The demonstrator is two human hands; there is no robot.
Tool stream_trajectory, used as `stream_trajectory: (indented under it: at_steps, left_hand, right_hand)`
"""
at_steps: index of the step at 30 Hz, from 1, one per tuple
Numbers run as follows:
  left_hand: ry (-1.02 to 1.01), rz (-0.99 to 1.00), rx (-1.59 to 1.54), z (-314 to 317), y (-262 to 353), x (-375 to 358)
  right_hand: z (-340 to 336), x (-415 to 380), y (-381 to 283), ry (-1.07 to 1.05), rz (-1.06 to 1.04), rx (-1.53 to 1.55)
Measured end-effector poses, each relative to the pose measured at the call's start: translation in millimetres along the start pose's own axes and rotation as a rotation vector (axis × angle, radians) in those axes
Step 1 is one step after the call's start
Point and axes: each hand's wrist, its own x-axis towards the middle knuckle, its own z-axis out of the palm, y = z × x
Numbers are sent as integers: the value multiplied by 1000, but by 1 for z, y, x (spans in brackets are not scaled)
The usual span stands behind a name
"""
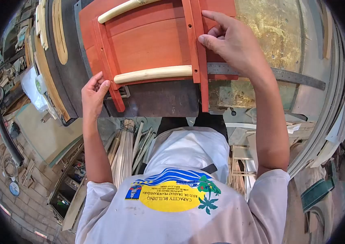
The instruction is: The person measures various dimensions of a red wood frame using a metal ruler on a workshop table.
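A red wooden frame (194, 53) with two long rails lies over a wide red board (152, 38). Two pale rounded rungs join its rails, a near rung (154, 74) and a far rung (127, 9). Small dark holes show in the right rail. My left hand (94, 95) has its fingers curled at the outer side of the left rail (108, 67), thumb against it near the lower rung. At the right rail's outer edge, the thumb and index fingertip of my right hand (235, 42) press some distance apart, the other fingers curled.
A metal ruler (298, 78) extends rightward across the worn machine table (266, 24). Wooden strips (59, 32) lie along the left side. Below stand bundled sticks (124, 154), and long curved strips (335, 89) line the right. A white plastic bag (34, 87) hangs at left.
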Motion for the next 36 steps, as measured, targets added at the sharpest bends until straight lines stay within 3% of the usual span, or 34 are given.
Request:
stream_trajectory:
  at_steps: [13, 17, 19, 25, 27, 30, 32, 34, 35, 36]
  left_hand:
    - [-38, 12, 53, -3, -4, 2]
    - [13, -24, 27, 3, 5, -2]
    - [19, -28, 45, 6, 12, -3]
    - [-41, 16, 61, 5, 10, 0]
    - [-19, 10, -133, 9, 10, 1]
    - [73, 4, -34, -3, 32, -5]
    - [104, 117, -164, -12, 59, -15]
    - [-3, 289, -266, -13, 108, -28]
    - [-65, 445, -245, -12, 132, -33]
    - [-128, 605, -223, -10, 157, -38]
  right_hand:
    - [-10, -9, -4, -3, 48, 37]
    - [-51, -46, 13, 123, -117, -401]
    - [-75, -69, -5, -12, 68, -674]
    - [-96, -85, 13, -147, 16, -779]
    - [-110, -87, 14, -206, 182, -626]
    - [-132, -100, -30, -146, 132, -723]
    - [-135, -110, -80, -93, 148, -690]
    - [-135, -120, -125, 126, -15, -583]
    - [-133, -120, -149, 134, -29, -597]
    - [-131, -116, -172, 109, -99, -360]
